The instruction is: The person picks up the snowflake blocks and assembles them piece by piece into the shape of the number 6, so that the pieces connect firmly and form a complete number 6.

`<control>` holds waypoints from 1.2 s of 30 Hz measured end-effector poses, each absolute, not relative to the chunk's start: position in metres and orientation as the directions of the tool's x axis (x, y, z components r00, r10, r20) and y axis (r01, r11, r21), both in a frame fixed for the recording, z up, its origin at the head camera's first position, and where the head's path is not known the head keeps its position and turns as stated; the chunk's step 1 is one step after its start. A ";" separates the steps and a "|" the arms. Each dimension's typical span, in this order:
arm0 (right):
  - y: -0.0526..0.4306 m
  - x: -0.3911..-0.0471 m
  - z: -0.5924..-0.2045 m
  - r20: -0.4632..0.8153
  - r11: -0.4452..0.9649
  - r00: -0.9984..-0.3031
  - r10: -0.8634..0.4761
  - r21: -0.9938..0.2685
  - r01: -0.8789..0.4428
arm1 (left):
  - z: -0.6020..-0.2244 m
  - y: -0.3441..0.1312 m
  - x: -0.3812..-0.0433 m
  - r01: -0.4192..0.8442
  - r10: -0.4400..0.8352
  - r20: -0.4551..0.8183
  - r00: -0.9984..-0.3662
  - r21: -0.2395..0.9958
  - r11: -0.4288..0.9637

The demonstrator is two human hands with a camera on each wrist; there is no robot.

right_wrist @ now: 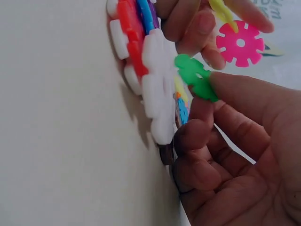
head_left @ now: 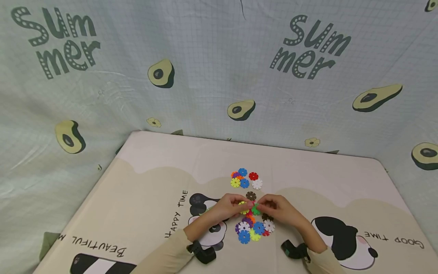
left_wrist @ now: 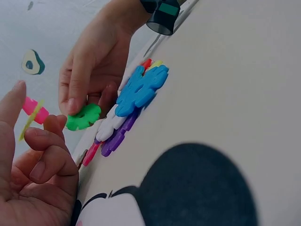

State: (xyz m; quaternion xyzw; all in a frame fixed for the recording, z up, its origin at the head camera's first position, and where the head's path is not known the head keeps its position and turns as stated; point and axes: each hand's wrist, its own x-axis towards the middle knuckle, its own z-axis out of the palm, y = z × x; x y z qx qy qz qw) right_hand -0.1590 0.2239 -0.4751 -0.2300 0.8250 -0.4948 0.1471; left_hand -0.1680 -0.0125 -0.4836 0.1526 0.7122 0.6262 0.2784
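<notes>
My left hand pinches a pink notched snowflake disc with a yellow notched disc slotted crosswise into it. Opposite it, my right hand holds a green notched disc between thumb and fingertips, clearly seen in the right wrist view. The green disc is close to the pink and yellow pair but apart from it. Both hands hover over the table just beyond a loose pile of discs, among them a blue disc and a white disc.
Farther back lies a second group of discs, with a red disc, a white disc and several others. A brown disc lies between the groups. The printed tablecloth meets a hanging curtain at the back.
</notes>
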 end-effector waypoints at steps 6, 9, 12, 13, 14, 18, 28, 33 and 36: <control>0.226 -0.158 -0.474 -0.066 0.397 -0.912 -0.405 -0.911 -0.111 | -0.484 -0.012 -0.167 -0.160 0.551 -0.223 -0.804 0.974 0.160; 0.226 -0.158 -0.473 -0.063 0.384 -0.922 -0.382 -0.918 -0.097 | -0.484 -0.012 -0.167 -0.156 0.551 -0.215 -0.806 0.976 0.153; 0.226 -0.158 -0.472 -0.076 0.372 -0.929 -0.363 -0.926 -0.070 | -0.485 -0.012 -0.167 -0.155 0.553 -0.211 -0.806 0.977 0.146; 0.226 -0.158 -0.472 -0.078 0.373 -0.930 -0.359 -0.925 -0.067 | -0.485 -0.012 -0.167 -0.156 0.553 -0.210 -0.806 0.977 0.144; 0.226 -0.158 -0.472 -0.080 0.367 -0.932 -0.353 -0.928 -0.059 | -0.486 -0.012 -0.167 -0.157 0.553 -0.209 -0.807 0.977 0.141; 0.224 -0.159 -0.473 -0.076 0.349 -0.935 -0.347 -0.935 -0.053 | -0.486 -0.012 -0.168 -0.151 0.554 -0.204 -0.807 0.979 0.139; 0.226 -0.158 -0.473 -0.086 0.306 -0.913 -0.398 -0.951 -0.044 | -0.483 -0.012 -0.166 -0.122 0.564 -0.200 -0.801 0.977 0.174; 0.226 -0.158 -0.476 -0.075 0.292 -0.896 -0.438 -0.954 -0.063 | -0.484 -0.013 -0.167 -0.104 0.587 -0.176 -0.790 0.982 0.155; 0.226 -0.159 -0.477 -0.069 0.283 -0.890 -0.451 -0.957 -0.069 | -0.486 -0.013 -0.167 -0.116 0.591 -0.177 -0.787 0.983 0.141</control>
